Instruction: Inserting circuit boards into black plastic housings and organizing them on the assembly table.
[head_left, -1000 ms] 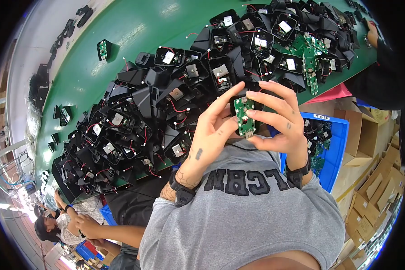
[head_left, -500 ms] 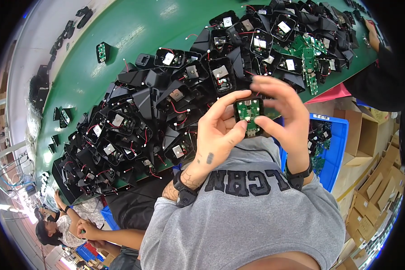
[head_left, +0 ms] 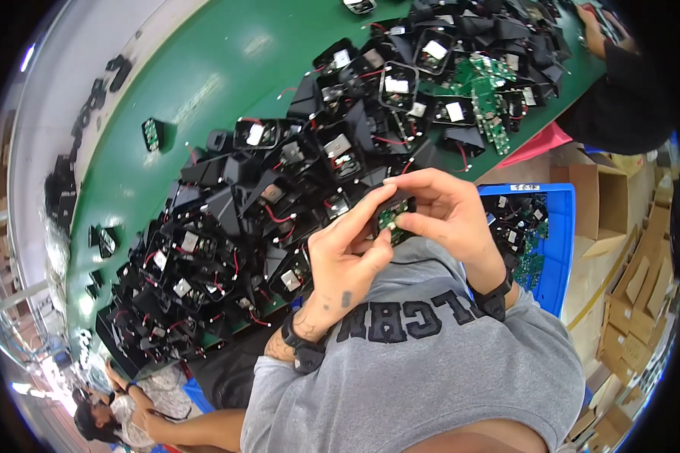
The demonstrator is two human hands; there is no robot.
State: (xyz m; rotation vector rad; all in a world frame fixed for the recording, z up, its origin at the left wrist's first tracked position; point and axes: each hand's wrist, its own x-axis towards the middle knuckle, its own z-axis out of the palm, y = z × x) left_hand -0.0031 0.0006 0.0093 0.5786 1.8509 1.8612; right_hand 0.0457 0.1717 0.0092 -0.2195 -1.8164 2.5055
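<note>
Forearms (head_left: 306,323) angled inward, left fingers (head_left: 361,212) extended, right fingers (head_left: 431,180) curved toward them, both thumbs (head_left: 425,225) close together.

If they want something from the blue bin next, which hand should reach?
Probably the right hand: the blue bin is on its side. The left hand is farther away. Both are at the green circuit board.

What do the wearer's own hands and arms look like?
The left hand and right hand are gloveless. Black wristbands circle both wrists. Dark markings and a line tattoo show on the left arm. The sleeves are grey.
</note>
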